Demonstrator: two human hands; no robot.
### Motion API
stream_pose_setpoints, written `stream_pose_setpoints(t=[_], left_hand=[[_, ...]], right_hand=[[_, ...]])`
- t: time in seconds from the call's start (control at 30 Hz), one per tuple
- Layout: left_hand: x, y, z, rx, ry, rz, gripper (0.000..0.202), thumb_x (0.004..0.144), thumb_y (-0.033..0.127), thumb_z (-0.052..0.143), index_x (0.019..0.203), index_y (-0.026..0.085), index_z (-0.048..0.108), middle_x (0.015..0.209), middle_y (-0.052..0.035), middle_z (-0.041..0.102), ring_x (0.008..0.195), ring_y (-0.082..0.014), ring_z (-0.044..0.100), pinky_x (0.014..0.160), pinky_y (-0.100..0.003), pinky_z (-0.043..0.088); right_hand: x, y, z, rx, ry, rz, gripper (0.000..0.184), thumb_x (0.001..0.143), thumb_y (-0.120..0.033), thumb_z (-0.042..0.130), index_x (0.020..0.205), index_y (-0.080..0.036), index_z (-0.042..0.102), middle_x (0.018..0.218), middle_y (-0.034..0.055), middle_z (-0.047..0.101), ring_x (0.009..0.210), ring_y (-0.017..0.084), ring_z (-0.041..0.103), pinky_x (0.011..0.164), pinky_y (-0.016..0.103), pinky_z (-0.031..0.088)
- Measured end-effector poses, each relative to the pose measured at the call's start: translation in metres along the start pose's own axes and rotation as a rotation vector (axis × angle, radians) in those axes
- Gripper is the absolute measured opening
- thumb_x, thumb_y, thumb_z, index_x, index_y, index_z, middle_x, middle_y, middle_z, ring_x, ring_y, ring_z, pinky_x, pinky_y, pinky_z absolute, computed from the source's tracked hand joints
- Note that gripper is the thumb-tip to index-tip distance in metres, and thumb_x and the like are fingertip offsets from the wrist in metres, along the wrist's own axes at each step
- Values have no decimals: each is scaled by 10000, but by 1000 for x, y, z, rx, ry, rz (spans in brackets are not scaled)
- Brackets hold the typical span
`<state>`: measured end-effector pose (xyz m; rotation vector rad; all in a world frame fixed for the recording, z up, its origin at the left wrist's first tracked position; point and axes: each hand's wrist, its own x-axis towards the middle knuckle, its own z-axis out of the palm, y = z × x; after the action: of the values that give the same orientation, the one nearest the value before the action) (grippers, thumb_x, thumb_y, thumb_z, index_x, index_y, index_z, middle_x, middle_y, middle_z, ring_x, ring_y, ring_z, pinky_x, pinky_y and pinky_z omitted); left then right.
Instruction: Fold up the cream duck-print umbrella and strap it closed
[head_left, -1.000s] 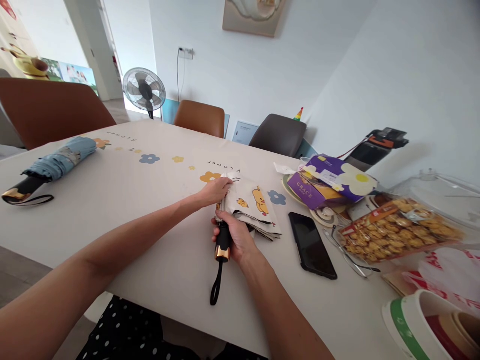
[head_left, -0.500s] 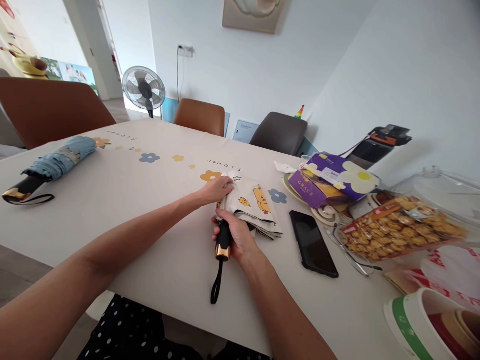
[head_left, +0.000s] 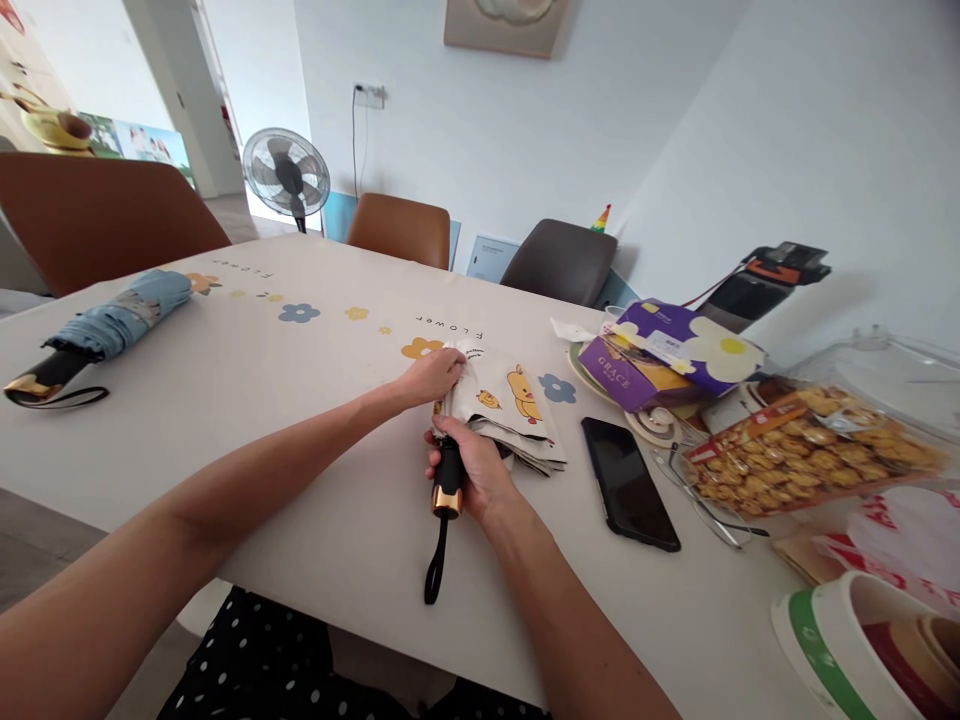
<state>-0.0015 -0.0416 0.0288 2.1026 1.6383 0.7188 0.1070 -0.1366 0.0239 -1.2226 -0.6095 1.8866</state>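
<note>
A white folding umbrella (head_left: 499,395) with yellow duck prints lies on the table in front of me, its canopy folds loose and fanned to the right. My right hand (head_left: 474,465) is wrapped round its black handle, which has a gold-coloured end and a wrist strap hanging toward me. Farther up, my left hand (head_left: 439,375) grips the canopy along its left side, fingers bent over the fabric. The fingertips are partly hidden in the folds. Over at the left lies a blue folding umbrella (head_left: 124,315), rolled up, its handle toward me.
Right of the umbrella lies a black phone (head_left: 630,485), with eyeglasses (head_left: 712,510) beyond it. A purple box (head_left: 660,355), a clear pack of cookies (head_left: 810,450) and a white-and-green tape roll (head_left: 817,640) crowd the right side. Chairs stand along the table's far edge (head_left: 405,262).
Almost nothing differs. Both hands keep their hold on the white umbrella, and the view has shifted very slightly.
</note>
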Motion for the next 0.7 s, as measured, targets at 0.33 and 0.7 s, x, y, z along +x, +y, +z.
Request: stream_pose_setpoints(t=[0.33,0.7], left_hand=[[1,-3,1,-51,32,-57,400,796,242,409,1176,145,485,1258,-108,509,1086,-207,504,900,-313,383],[-35,57,-9,55,-317,289,573,762,491,459,1229,159,488,1332,-72,470,1235,-231,376,1066,-371,196]], right_hand=[[0,1,1,-6,36,-27,117,696,-208,618,678,-122,542,630,-8,542,371,56,431,312,216,409],[-5,1,2,-21,-31,-68,87,694,-181,537,763,-143,499,591,-27,504,381,68,434,317,211,388]])
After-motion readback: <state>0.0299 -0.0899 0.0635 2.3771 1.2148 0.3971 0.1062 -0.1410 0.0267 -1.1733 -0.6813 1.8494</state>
